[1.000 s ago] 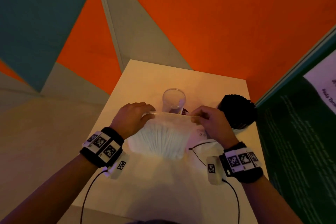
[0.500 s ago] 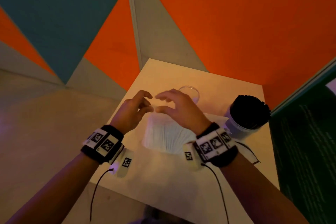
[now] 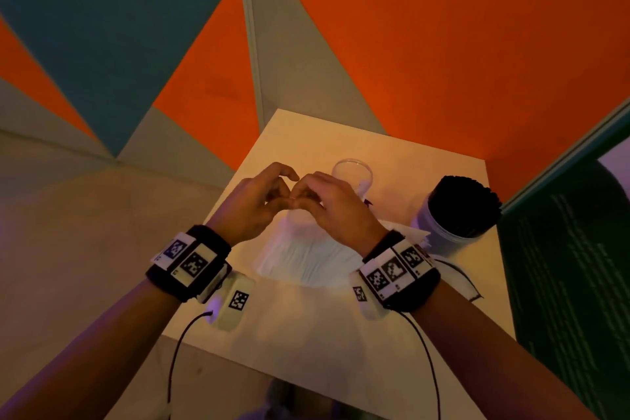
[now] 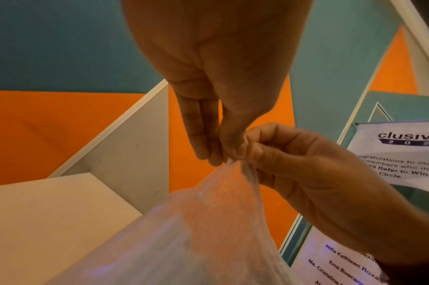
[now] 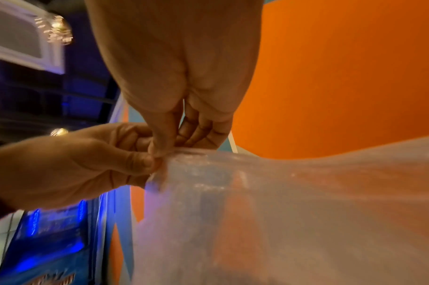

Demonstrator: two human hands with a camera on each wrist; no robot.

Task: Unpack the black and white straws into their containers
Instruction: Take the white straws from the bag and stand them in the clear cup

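A clear plastic bag of white straws [image 3: 303, 249] stands tilted on the small cream table [image 3: 306, 327]. My left hand [image 3: 288, 196] and right hand [image 3: 300, 201] meet at the bag's top edge and both pinch the plastic there. The left wrist view shows my left fingers [image 4: 208, 150] and the right hand [image 4: 247, 152] gripping the same tip of the bag [image 4: 208, 221]. In the right wrist view the bag [image 5: 281, 202] hangs stretched below the pinch. An empty clear cup [image 3: 353, 174] stands behind my hands. Right of it is a white container packed with black straws [image 3: 460, 211].
A flat empty wrapper [image 3: 409, 232] lies beside the black-straw container. Wrist cables [image 3: 460, 286] trail over the table's right side. Orange wall panels [image 3: 443, 44] close the back, and a green notice board [image 3: 562, 266] stands right of the table.
My hands, earlier apart at the two ends of the bag's top edge, have come together at one spot. The bag's top has risen with them.
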